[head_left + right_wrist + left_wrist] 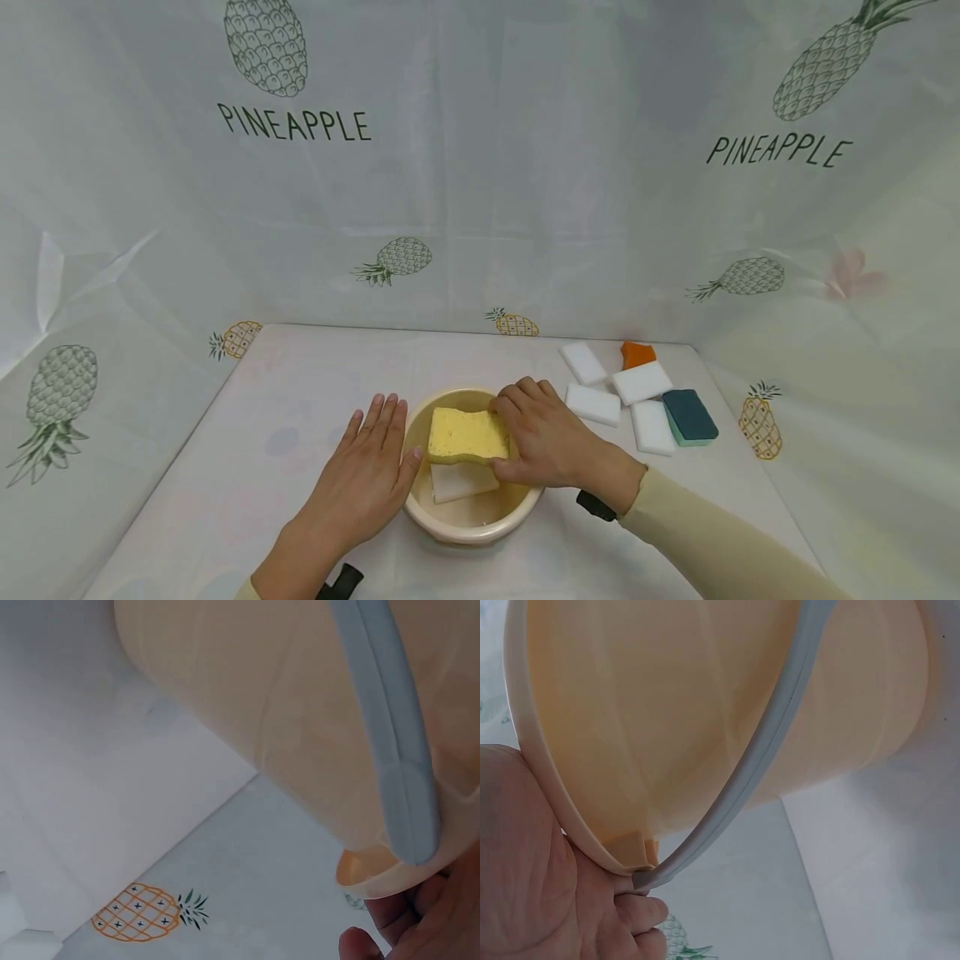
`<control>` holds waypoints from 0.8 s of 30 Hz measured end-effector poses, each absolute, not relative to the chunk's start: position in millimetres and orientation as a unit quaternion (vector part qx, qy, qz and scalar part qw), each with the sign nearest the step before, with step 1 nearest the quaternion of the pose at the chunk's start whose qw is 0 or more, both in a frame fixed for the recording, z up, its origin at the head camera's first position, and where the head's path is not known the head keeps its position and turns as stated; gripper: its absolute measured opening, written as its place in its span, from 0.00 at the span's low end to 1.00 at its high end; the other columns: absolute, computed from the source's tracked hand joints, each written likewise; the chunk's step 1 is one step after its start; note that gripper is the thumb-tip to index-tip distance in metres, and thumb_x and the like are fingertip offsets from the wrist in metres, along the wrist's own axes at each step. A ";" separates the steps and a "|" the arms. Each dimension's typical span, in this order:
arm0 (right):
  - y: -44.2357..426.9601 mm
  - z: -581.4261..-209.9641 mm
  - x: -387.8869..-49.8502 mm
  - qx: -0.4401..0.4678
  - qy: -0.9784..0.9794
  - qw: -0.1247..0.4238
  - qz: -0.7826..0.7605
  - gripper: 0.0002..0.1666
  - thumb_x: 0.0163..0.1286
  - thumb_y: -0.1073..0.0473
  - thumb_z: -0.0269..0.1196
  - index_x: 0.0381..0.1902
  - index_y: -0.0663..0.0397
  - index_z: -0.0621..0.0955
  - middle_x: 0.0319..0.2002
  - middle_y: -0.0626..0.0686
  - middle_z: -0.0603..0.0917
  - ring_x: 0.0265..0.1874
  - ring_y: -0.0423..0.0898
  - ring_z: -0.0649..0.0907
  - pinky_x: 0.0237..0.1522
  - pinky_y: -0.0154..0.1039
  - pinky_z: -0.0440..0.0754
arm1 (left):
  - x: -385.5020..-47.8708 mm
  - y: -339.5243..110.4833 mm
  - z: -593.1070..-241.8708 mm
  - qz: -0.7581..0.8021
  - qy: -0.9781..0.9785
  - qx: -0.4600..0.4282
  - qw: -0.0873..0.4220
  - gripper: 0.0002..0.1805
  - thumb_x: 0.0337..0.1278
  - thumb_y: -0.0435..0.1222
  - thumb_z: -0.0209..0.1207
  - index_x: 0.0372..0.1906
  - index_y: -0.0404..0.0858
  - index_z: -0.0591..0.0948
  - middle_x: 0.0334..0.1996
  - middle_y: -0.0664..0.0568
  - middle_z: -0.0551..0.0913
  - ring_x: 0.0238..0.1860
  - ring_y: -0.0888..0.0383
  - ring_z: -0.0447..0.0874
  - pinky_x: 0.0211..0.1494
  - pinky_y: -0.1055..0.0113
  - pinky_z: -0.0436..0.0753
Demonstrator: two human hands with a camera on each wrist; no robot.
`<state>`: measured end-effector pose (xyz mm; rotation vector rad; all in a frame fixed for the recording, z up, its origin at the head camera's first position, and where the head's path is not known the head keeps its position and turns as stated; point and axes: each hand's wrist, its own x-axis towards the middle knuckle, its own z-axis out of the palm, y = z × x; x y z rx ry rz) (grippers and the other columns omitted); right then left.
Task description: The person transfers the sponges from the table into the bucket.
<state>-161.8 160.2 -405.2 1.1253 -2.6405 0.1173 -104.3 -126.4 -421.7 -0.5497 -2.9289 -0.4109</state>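
A cream bucket (471, 535) holds a yellow sponge (468, 435) lying over a white block (463, 483). The right hand (547, 437) reaches over the bucket's right rim and grips the yellow sponge's right end between thumb and fingers. Flat along the left rim rests the left hand (360, 483), its fingers straight. The left wrist view shows this hand (547, 892) against the bucket (667, 712), beside the grey handle (727, 787). In the right wrist view the bucket (240, 690) hides much of the scene; the right hand (439, 922) is at its rim, the sponge out of sight.
Right of the bucket lie several white blocks (592, 403), an orange piece (637, 355) and a dark green sponge with a lighter underside (690, 416). A pineapple-print sheet (465, 167) hangs behind the pale table (300, 383).
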 end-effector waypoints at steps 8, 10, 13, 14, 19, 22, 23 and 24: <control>160.9 -406.8 -162.4 0.388 -0.912 0.130 0.031 0.38 0.61 0.32 0.67 0.58 0.52 0.81 0.51 0.47 0.82 0.51 0.46 0.75 0.50 0.42 0.71 | -105.0 -125.9 -423.8 -0.136 -0.971 -0.183 0.071 0.39 0.84 0.52 0.48 0.81 0.27 0.60 0.81 0.34 0.60 0.84 0.40 0.52 0.85 0.40 0.55; 161.9 -407.3 -161.9 0.387 -0.912 0.130 0.033 0.37 0.62 0.33 0.68 0.58 0.52 0.81 0.51 0.47 0.82 0.51 0.47 0.75 0.50 0.42 0.71 | -105.0 -126.0 -424.0 -0.138 -0.971 -0.184 0.071 0.39 0.84 0.52 0.47 0.81 0.27 0.60 0.81 0.34 0.60 0.84 0.40 0.51 0.85 0.40 0.55; 162.7 -407.9 -161.1 0.386 -0.912 0.132 0.036 0.35 0.63 0.33 0.68 0.57 0.52 0.81 0.50 0.47 0.82 0.50 0.47 0.75 0.49 0.42 0.71 | -104.9 -126.2 -423.7 -0.141 -0.970 -0.184 0.068 0.39 0.84 0.53 0.46 0.81 0.27 0.59 0.82 0.34 0.59 0.85 0.40 0.50 0.85 0.40 0.55; 162.9 -408.1 -161.0 0.387 -0.912 0.134 0.037 0.35 0.63 0.34 0.68 0.57 0.52 0.81 0.50 0.47 0.83 0.50 0.47 0.75 0.49 0.42 0.71 | -104.9 -126.2 -423.6 -0.142 -0.970 -0.184 0.067 0.39 0.84 0.53 0.46 0.81 0.27 0.59 0.82 0.34 0.59 0.85 0.40 0.50 0.85 0.40 0.54; 162.8 -408.4 -161.0 0.391 -0.909 0.141 0.030 0.34 0.64 0.33 0.67 0.56 0.51 0.82 0.49 0.47 0.83 0.49 0.46 0.75 0.48 0.42 0.70 | -104.9 -126.7 -424.0 -0.142 -0.970 -0.183 0.069 0.39 0.84 0.52 0.47 0.81 0.27 0.59 0.81 0.34 0.60 0.84 0.40 0.51 0.85 0.40 0.55; 162.4 -408.5 -160.7 0.387 -0.911 0.142 0.027 0.33 0.65 0.33 0.67 0.56 0.51 0.82 0.49 0.47 0.83 0.49 0.47 0.75 0.48 0.42 0.70 | -104.9 -126.8 -424.6 -0.143 -0.971 -0.181 0.069 0.39 0.84 0.52 0.47 0.81 0.27 0.59 0.81 0.34 0.60 0.85 0.40 0.51 0.85 0.40 0.55; 162.3 -408.5 -160.4 0.385 -0.911 0.143 0.028 0.33 0.65 0.33 0.67 0.56 0.52 0.82 0.49 0.47 0.83 0.49 0.47 0.76 0.48 0.42 0.70 | -104.9 -126.8 -424.6 -0.143 -0.971 -0.181 0.069 0.39 0.84 0.52 0.47 0.81 0.27 0.59 0.81 0.34 0.60 0.84 0.40 0.51 0.85 0.40 0.55; 162.2 -408.5 -160.1 0.383 -0.912 0.147 0.027 0.33 0.66 0.34 0.67 0.56 0.52 0.82 0.50 0.48 0.83 0.50 0.47 0.76 0.48 0.42 0.70 | -104.8 -126.7 -424.7 -0.143 -0.971 -0.181 0.068 0.39 0.84 0.52 0.47 0.81 0.27 0.59 0.81 0.34 0.60 0.85 0.40 0.51 0.85 0.40 0.55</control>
